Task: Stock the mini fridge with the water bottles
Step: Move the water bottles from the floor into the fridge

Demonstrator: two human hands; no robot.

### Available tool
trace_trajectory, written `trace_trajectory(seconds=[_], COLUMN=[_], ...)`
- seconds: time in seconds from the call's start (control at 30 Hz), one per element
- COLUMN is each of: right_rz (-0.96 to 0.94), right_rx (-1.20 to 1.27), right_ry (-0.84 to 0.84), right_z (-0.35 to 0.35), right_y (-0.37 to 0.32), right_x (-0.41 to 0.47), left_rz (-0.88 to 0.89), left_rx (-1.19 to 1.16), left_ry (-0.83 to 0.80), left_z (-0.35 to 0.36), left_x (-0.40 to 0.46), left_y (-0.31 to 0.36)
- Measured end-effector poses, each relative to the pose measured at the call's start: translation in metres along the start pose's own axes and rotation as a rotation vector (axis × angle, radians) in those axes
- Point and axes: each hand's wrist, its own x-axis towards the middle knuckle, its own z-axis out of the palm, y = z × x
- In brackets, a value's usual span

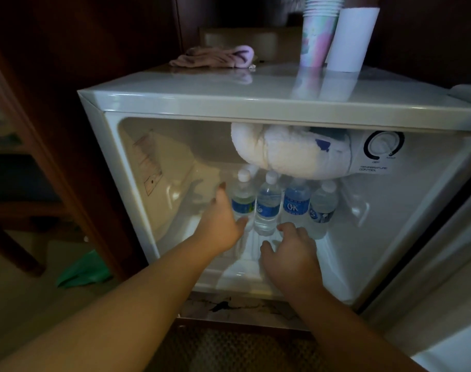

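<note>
Arms: both bare from forearm to wrist, no sleeves in view.
Left hand point(220, 224): bare, no glove, ring or watch.
Right hand point(289, 253): bare, no glove, ring or wristband.
Nails: short, unpainted.

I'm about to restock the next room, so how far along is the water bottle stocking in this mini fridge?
Done: four water bottles stand upright in a row on the mini fridge floor, with another cap showing behind them. In hand: nothing is gripped; the left hand rests against the leftmost bottle, and the right hand hovers open in front of the row. Left: no loose bottles are in view, and the door is open.
</note>
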Motion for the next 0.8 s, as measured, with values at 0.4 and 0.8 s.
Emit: trace_trajectory(seconds=[0.4,0.8], right_rz=[-0.752,-1.099], right_rx=[0.128,0.052], right_ry=[-0.056,-0.783], right_z=[-0.008,0.16], right_y=[-0.098,-0.229], right_x=[-0.079,-0.207], left_rz=[-0.152,-0.88], left_rx=[0.09,0.039], left_ry=[-0.226,0.326], left_z=[-0.194,-0.294], left_x=[-0.216,-0.4], left_y=[-0.053,-0.198])
